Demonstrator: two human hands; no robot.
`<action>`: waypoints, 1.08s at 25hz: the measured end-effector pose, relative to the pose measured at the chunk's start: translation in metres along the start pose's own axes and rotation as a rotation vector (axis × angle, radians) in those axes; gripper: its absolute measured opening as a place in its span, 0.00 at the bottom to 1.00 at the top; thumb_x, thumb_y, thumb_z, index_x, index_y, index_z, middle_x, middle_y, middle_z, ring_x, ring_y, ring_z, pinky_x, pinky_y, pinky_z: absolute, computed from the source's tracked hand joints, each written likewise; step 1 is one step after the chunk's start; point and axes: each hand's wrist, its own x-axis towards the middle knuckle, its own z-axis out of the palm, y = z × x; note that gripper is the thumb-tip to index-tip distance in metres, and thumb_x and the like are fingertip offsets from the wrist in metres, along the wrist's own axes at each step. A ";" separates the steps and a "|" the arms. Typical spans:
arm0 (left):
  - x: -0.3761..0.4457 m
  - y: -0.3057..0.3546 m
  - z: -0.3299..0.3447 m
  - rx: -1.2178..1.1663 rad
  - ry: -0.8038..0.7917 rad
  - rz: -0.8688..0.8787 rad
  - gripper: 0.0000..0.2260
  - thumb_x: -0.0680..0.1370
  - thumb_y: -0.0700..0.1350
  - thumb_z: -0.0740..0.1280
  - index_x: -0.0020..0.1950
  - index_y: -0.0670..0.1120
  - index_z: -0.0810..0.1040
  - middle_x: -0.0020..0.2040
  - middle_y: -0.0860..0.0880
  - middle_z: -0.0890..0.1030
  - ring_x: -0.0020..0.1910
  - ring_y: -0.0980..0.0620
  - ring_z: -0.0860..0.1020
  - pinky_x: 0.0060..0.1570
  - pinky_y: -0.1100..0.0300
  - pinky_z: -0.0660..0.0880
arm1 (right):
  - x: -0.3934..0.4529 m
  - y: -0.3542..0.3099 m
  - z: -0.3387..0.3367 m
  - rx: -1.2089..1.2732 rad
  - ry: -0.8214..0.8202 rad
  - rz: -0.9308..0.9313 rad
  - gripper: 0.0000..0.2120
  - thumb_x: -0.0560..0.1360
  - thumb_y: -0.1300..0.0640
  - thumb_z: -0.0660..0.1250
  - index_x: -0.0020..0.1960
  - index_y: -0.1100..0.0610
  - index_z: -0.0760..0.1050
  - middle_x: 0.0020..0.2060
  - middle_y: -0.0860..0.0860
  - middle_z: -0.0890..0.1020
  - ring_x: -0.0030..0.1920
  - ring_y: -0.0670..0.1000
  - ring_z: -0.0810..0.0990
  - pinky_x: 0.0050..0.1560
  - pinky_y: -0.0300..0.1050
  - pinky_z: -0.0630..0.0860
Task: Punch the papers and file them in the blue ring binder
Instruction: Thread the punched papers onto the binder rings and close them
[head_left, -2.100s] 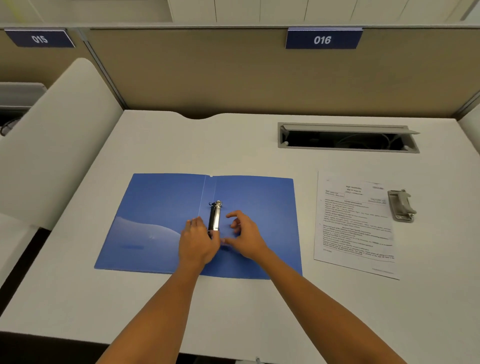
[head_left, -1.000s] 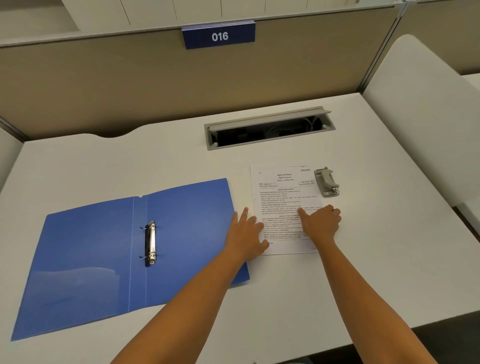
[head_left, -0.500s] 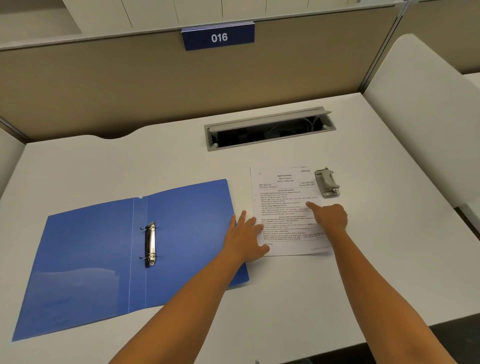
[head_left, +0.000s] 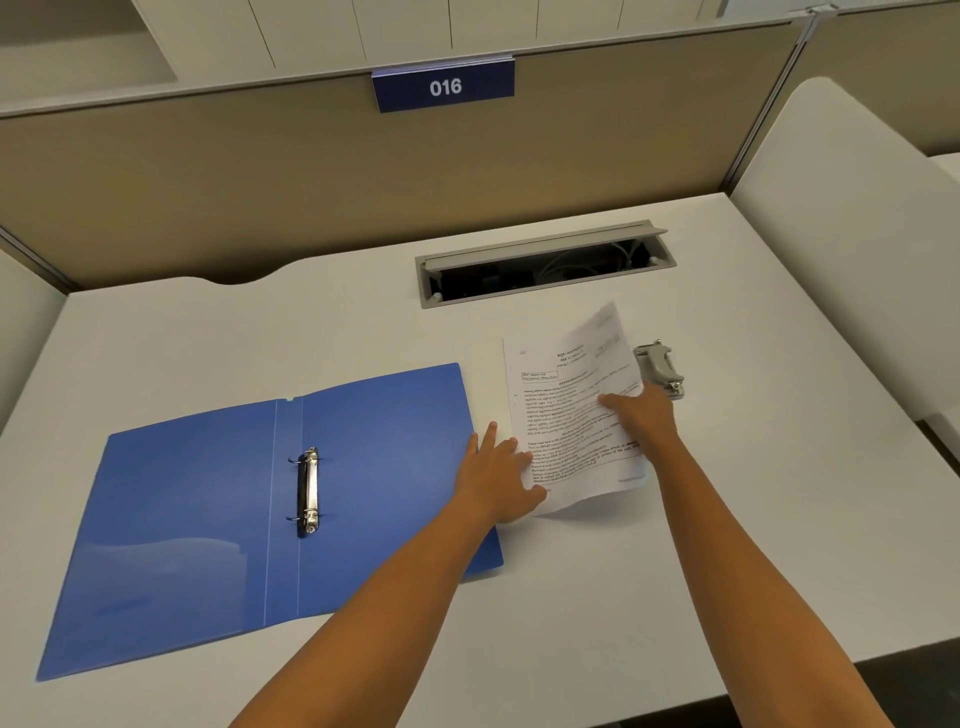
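Observation:
The blue ring binder (head_left: 182, 519) lies open and flat on the desk's left half, its metal ring mechanism (head_left: 309, 491) along the spine. Just right of it are the printed papers (head_left: 566, 410). My right hand (head_left: 641, 415) grips their right edge with the thumb on top, and the far right corner is raised off the desk and blurred. Fingers spread, my left hand (head_left: 498, 478) rests flat on the papers' near left corner, beside the binder's right edge. A grey hole punch (head_left: 660, 364) sits on the desk right behind my right hand.
A grey cable hatch (head_left: 540, 244) stands open in the white desk (head_left: 260, 332) behind the papers. A tan partition carries the sign 016 (head_left: 444, 85) at the back. A white side divider (head_left: 841, 234) bounds the desk on the right.
My hands left the binder's rings and moved right onto the papers. In the last half second my right hand took the papers' right edge and lifted that side.

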 end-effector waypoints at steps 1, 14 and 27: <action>0.001 0.000 -0.001 -0.086 0.025 -0.010 0.28 0.78 0.61 0.57 0.76 0.50 0.65 0.77 0.47 0.63 0.79 0.43 0.48 0.76 0.45 0.46 | -0.001 -0.004 -0.004 0.026 -0.020 -0.030 0.17 0.71 0.57 0.72 0.60 0.57 0.77 0.53 0.56 0.83 0.50 0.58 0.83 0.54 0.58 0.80; 0.021 -0.016 -0.055 -1.620 0.217 -0.169 0.16 0.73 0.42 0.74 0.60 0.45 0.81 0.57 0.48 0.83 0.57 0.49 0.81 0.61 0.51 0.76 | -0.037 -0.023 -0.031 0.243 -0.276 -0.319 0.21 0.70 0.61 0.75 0.62 0.60 0.77 0.53 0.53 0.84 0.52 0.52 0.84 0.52 0.51 0.82; 0.019 -0.001 -0.050 -1.199 0.299 0.022 0.14 0.81 0.42 0.63 0.67 0.45 0.75 0.60 0.47 0.79 0.57 0.49 0.76 0.58 0.57 0.74 | -0.035 -0.010 -0.033 0.231 -0.162 -0.437 0.22 0.72 0.61 0.73 0.64 0.56 0.74 0.57 0.52 0.81 0.57 0.50 0.80 0.51 0.41 0.80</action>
